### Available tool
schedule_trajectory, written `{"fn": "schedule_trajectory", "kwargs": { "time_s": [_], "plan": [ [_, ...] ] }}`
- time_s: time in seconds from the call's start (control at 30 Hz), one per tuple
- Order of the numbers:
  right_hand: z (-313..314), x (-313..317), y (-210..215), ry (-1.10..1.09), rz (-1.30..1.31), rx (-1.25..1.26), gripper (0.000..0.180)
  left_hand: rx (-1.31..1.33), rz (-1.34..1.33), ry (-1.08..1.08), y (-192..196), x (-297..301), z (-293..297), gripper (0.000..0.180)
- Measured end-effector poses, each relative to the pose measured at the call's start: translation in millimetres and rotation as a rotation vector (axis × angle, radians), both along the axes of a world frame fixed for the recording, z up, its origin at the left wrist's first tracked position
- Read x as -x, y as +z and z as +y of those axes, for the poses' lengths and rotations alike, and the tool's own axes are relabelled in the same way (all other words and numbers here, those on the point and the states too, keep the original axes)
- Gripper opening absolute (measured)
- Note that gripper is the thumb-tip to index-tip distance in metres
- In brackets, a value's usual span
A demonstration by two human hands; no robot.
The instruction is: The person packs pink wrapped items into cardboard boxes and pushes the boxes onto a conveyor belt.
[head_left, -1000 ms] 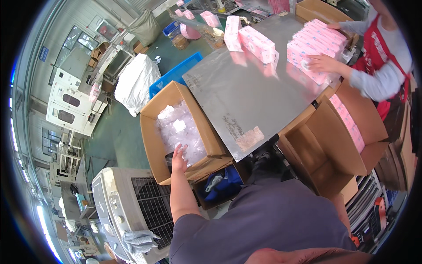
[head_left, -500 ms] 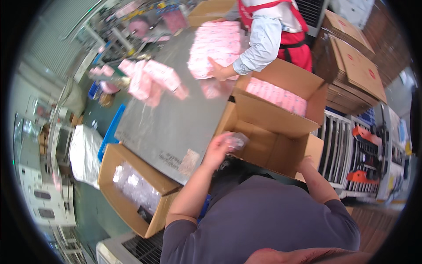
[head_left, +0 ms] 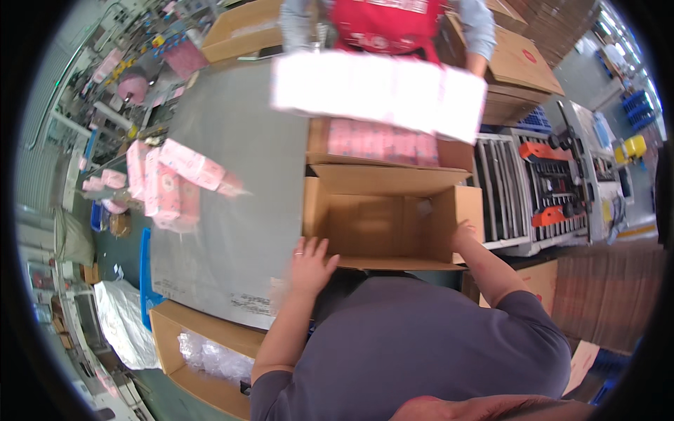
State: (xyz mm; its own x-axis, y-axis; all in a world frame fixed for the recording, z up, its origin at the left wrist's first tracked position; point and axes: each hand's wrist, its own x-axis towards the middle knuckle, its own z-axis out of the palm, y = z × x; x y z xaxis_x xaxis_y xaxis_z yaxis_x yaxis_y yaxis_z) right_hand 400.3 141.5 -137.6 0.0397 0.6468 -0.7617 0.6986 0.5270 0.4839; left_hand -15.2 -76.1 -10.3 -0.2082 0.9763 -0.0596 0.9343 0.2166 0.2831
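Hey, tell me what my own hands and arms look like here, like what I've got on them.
Your left hand and right hand are both gloveless. A thin band that looks like a ring sits on a left finger. Your forearms are uncovered, below short, plain, dark purplish-grey sleeves matching the shirt.

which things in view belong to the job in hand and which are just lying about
Likely in the job: open carton between the left hand and right hand; pink packs in the carton beyond; pale blurred row the co-worker holds; packs on the metal table.

Apparently just about: white bundle; blue crate; grey-green sack.
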Motion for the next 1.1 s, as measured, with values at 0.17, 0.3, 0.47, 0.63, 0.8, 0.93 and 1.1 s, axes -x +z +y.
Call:
{"fn": "schedule_trajectory", "kwargs": {
  "time_s": [0.17,0.3,0.47,0.63,0.8,0.93,1.1],
  "plan": [
    [16,-90,-58,0.193,0.614,-0.010,0.038,0.018,-0.257,-0.119,16,32,14,0.081],
    [34,6,67,-0.086,-0.023,0.238,0.070,-0.281,-0.156,0.305,44,158,19,0.095],
    [8,223,201,-0.226,1.067,0.174,0.054,-0.546,0.582,0.834,14,455,-10,0.094],
    [19,393,192,0.257,1.296,0.218,0.060,-0.343,0.334,1.104,25,628,-33,0.091],
    [41,561,195,0.056,1.218,0.222,0.078,-0.263,-0.041,1.001,26,667,-3,0.078],
    [48,676,159,0.028,1.446,0.183,0.081,-0.158,-0.329,0.797,24,657,5,0.074],
    [30,737,186,-0.113,1.328,0.067,0.106,-0.132,-0.622,0.684,-5,561,18,0.075]
  ]
}}
